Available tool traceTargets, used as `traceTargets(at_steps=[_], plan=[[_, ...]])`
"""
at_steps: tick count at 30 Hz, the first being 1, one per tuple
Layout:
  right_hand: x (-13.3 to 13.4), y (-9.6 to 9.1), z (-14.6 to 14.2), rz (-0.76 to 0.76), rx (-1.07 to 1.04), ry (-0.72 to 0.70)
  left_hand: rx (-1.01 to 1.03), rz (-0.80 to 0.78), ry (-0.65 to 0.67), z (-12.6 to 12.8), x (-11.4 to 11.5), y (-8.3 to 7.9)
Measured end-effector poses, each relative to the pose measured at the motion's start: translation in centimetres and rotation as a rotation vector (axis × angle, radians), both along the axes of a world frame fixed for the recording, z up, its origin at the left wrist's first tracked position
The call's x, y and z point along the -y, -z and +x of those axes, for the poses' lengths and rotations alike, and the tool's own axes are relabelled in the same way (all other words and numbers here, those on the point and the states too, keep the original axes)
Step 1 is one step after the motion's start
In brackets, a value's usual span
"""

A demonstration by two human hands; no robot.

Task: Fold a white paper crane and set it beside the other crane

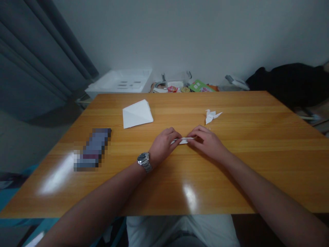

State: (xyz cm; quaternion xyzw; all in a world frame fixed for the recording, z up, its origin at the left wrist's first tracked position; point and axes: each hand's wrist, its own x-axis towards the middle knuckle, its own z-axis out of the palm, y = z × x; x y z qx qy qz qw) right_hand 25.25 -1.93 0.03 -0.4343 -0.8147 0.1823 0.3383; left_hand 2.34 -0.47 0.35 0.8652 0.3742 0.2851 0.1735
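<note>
Work in hand is paper folding, judged part-way: the folded paper strip (184,141) has been brought down to a narrow, flat white form with a visible edge running along its length, so at least some creases appear done; how many folds are left cannot be read from this view, since fingers cover both ends. One folded paper bird (211,116) stands complete, by its look, on the wooden table (257,137), beyond the right hand and apart from it. A stack of white paper (137,114) lies farther off to the left, its top sheet marked by faint creases but otherwise spread flat, apparently not worked into any shape. Strip position: near the middle of the table, between the two hands, just at or above the surface; contact with the wood cannot be confirmed. Left hand (166,142): fingers curled, thumb and fingertips pinched on the strip's left end, silver wristwatch (145,161) on that wrist. Right hand (205,139): likewise closed in a pinch on the right end, fingers bent over the paper, palm not pressed flat. Only a short middle length of strip shows between them. Pixelated dark object (94,147) rests left of the left hand, well apart; identity unclear
</note>
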Motion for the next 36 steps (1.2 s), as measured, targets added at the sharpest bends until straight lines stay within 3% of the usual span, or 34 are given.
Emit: traceTargets(at_steps=[6,14,36], plan=[[-0.48,0.54,0.47,-0.090,-0.049,0.080,0.026,0.002,-0.016,-0.15,-0.19,-0.02],[-0.31,0.54,0.04,-0.114,-0.062,0.048,-0.027,0.054,0.001,0.15,-0.01,0.08],[-0.40,0.43,0.10,-0.142,-0.093,0.041,-0.030,0.002,0.008,0.00,0.10,0.01]])
